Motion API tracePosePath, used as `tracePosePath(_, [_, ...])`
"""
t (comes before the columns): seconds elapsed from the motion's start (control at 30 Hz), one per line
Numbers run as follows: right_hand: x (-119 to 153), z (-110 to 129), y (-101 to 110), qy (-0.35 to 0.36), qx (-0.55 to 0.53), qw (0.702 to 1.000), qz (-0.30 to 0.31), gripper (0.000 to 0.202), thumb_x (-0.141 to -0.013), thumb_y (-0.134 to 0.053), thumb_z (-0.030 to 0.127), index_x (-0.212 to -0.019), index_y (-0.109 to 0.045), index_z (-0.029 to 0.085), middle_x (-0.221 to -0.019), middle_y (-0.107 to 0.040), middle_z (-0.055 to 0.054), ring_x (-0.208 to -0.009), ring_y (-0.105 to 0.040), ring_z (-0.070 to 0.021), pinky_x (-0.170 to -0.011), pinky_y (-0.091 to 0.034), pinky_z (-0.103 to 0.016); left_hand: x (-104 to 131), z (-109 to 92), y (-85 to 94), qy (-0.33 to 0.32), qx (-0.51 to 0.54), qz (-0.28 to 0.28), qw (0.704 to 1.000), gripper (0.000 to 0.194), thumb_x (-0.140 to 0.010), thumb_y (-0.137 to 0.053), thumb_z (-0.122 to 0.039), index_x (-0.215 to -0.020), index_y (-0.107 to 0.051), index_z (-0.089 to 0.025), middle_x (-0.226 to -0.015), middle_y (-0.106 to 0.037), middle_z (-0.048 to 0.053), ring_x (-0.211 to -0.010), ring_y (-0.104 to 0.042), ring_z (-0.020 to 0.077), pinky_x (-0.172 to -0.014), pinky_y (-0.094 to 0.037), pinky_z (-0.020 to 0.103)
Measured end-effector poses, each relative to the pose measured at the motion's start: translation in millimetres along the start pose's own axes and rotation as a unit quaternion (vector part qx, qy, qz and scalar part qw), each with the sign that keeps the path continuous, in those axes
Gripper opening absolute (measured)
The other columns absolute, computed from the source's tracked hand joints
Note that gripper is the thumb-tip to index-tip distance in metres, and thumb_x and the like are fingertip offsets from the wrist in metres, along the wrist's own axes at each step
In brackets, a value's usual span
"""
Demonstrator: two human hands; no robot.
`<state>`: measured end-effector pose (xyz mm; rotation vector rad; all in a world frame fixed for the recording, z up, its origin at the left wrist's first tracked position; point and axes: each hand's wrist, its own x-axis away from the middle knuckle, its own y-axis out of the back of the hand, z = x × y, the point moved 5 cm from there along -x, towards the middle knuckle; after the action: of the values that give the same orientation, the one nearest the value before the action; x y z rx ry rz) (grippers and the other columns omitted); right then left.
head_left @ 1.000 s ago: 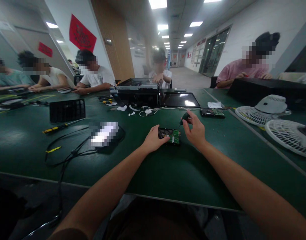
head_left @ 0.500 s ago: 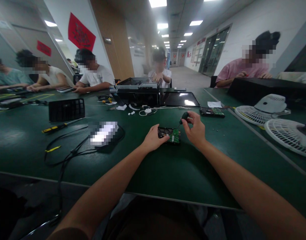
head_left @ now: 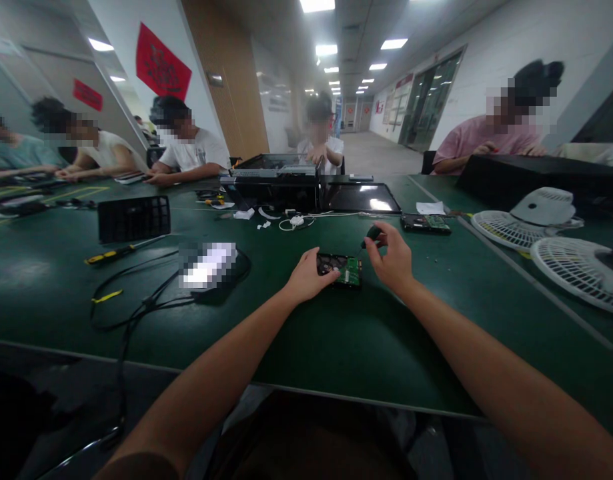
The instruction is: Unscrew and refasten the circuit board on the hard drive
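Observation:
A hard drive (head_left: 352,272) lies on the green table with its green circuit board facing up. My left hand (head_left: 309,275) grips its left end, the thumb resting on top. In my right hand (head_left: 392,255), a screwdriver (head_left: 371,235) with a dark green handle is pinched between the fingers. Its thin shaft slants down to the drive's upper right corner; whether the tip sits in a screw is too small to tell. Small screws (head_left: 435,260) are scattered to the right of my right hand.
Another hard drive (head_left: 426,224) lies further back beside white paper. Behind stand an opened computer case (head_left: 271,190) and a flat black screen (head_left: 359,198). White fan parts (head_left: 576,267) are at right. A yellow-black screwdriver (head_left: 109,256), cables and a lit phone (head_left: 209,267) lie left. Several people sit around.
The screwdriver in my right hand has shifted very slightly to the right and its handle is turned a little. My left hand and the hard drive look the same.

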<state>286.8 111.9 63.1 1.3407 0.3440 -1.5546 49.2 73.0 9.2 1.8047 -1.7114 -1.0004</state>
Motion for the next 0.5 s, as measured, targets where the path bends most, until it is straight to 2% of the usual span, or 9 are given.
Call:
tracePosePath(0.3, [-1.1,11.4,-0.5,0.025,-0.013,0.999,0.035,0.055,-0.094,-0.063,0.028,-0.148,-0.05,0.026,-0.122,-0.068,-0.012,-0.09,-0.07,-0.026,-0.083,-0.063,-0.049,1.7,-1.8,1.3,0.005,-0.004,0.002,1.0,0.097,-0.088,-0.071,-0.062,-0.163,-0.033,-0.012,-0.168,-0.037,0.022,-0.155,-0.039,0.0363,-0.127,-0.033,0.044])
tracePosePath(0.5, [-1.9,11.2,-1.4,0.013,-0.054,0.997,0.049,0.056,-0.094,-0.062,0.024,-0.148,-0.048,0.027,-0.127,-0.065,-0.013,-0.105,-0.072,-0.0294,-0.096,-0.062,-0.055,0.9,-0.2,0.3,0.004,-0.002,0.005,1.0,0.099,-0.089,-0.07,-0.064,-0.163,-0.033,-0.011,-0.168,-0.036,0.022,-0.154,-0.039,0.0365,-0.126,-0.033,0.045])
